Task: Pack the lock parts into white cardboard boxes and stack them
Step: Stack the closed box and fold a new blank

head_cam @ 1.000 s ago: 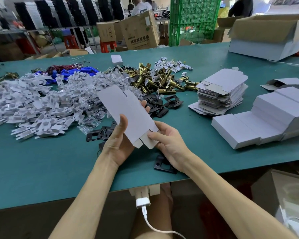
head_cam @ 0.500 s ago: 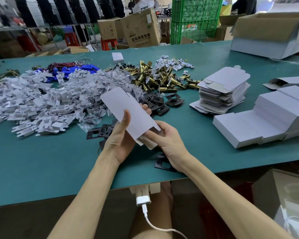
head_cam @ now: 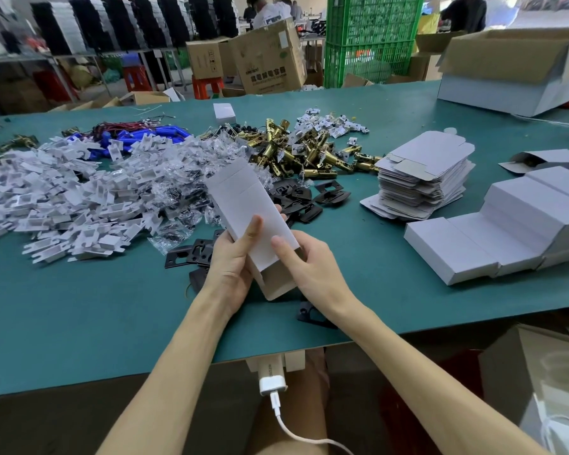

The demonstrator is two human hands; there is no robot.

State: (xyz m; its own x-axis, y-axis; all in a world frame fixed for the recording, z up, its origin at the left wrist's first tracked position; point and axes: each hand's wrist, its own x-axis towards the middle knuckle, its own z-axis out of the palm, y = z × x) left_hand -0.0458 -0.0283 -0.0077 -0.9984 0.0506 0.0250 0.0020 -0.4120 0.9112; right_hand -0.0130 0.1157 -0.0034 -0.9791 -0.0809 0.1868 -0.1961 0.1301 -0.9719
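I hold a white cardboard box (head_cam: 243, 211) over the green table (head_cam: 79, 307), popped partly into a tube with its near end open and a flap hanging down. My left hand (head_cam: 232, 267) grips its left side, thumb on top. My right hand (head_cam: 309, 267) grips the right side near the open end. Black lock plates (head_cam: 304, 195) lie just behind and under the box. Brass latch parts (head_cam: 296, 152) are heaped farther back. A stack of flat box blanks (head_cam: 421, 178) sits to the right, and finished white boxes (head_cam: 493, 234) are stacked at the right edge.
A big heap of white plastic inserts and small screw bags (head_cam: 79, 195) covers the left of the table. Blue and red wired parts (head_cam: 135, 133) lie behind it. A large open carton (head_cam: 513, 73) stands at the far right. A charger and cable (head_cam: 273, 385) hang at the table's near edge.
The flat blank has been opened into a box shape and brought lower and closer to me. Both hands shifted along its sides, and the near flap now hangs down.
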